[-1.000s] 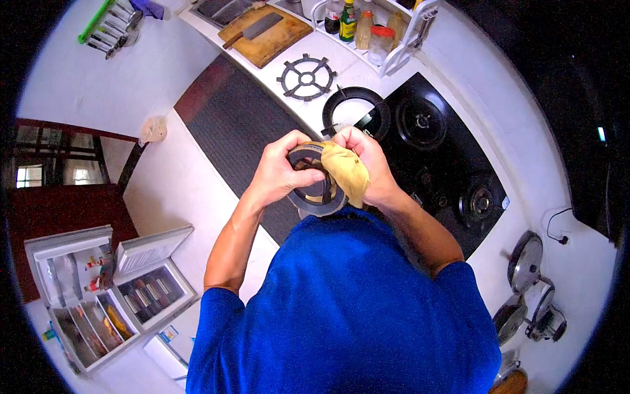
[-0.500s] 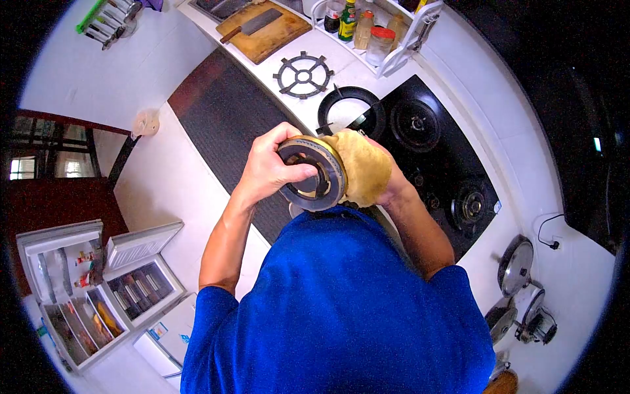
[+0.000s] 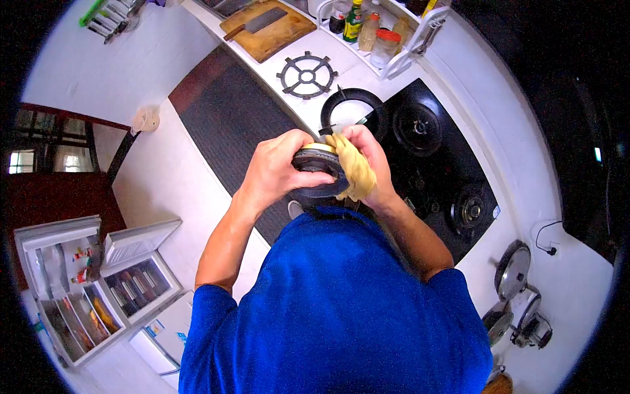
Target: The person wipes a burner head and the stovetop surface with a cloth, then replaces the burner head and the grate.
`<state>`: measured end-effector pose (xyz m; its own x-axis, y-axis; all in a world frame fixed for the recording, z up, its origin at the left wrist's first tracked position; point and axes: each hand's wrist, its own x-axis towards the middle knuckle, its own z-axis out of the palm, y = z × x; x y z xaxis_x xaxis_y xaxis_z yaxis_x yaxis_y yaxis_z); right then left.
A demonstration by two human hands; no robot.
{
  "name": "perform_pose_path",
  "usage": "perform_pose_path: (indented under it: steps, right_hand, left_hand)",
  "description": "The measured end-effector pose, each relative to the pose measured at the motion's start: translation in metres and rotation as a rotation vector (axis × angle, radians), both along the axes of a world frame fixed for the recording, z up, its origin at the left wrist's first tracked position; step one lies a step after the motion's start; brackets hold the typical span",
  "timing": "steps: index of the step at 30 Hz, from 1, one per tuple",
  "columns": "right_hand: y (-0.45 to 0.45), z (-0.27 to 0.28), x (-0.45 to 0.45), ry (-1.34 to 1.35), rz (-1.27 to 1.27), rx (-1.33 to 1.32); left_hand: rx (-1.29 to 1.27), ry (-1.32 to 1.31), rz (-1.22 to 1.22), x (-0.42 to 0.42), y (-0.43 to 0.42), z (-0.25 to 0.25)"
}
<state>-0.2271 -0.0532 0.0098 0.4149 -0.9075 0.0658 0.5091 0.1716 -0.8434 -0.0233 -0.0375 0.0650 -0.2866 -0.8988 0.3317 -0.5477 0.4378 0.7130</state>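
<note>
My left hand (image 3: 272, 169) is closed round a gas burner head (image 3: 323, 188), a dark ring with a brass-coloured rim, its thumb reaching across the open centre. Against the ring's right side rests a yellow cloth (image 3: 356, 172), gripped by my right hand (image 3: 375, 154). Both hands are in front of my chest, near the counter edge. Beyond them on the counter lie a black ring-shaped pan support (image 3: 328, 110) and a spoked black burner grate (image 3: 307, 75).
The black gas hob (image 3: 453, 177) is to the right. A cleaver (image 3: 262, 21) lies on a wooden cutting board (image 3: 289, 33); a white rack (image 3: 400, 65) holds bottles and jars. Pot lids (image 3: 513, 272) hang at lower right. An open fridge (image 3: 105, 289) stands at lower left.
The burner head has tilted so its face shows more edge-on. My right hand has shifted up and left, and the cloth is now bunched narrower at the ring's side.
</note>
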Motion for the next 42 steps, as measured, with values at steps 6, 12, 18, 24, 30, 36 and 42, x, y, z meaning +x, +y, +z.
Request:
perform_pose_path:
  steps: [6, 12, 18, 24, 30, 36, 42]
  right_hand:
    - [0.006, 0.021, -0.001, 0.49, -0.233, -0.669]
    - [0.02, 0.0, 0.002, 0.324, -0.473, -0.682]
    - [0.03, -0.017, 0.015, 0.147, -0.505, -0.511]
    - [0.02, 0.008, 0.006, 0.211, -0.269, -0.588]
    - [0.005, 0.045, -0.001, 0.447, 0.029, -0.512]
    - [-0.006, 0.038, 0.005, 0.681, -0.152, -1.017]
    - [0.02, 0.02, -0.005, 0.611, -0.571, -1.125]
  left_hand:
    - [-0.134, 0.002, -0.056, 0.005, -0.002, -0.006]
    - [0.356, 0.991, 0.029, 0.002, 0.005, -0.037]
    - [0.443, 1.308, 0.074, -0.032, 0.035, -0.068]
    - [0.369, 0.729, 0.076, -0.012, 0.039, -0.049]
    - [0.115, 0.311, -0.05, 0.001, 0.024, -0.027]
    - [0.048, 0.199, -0.039, 0.001, 0.02, -0.012]
    - [0.093, 0.516, 0.047, -0.012, 0.037, -0.019]
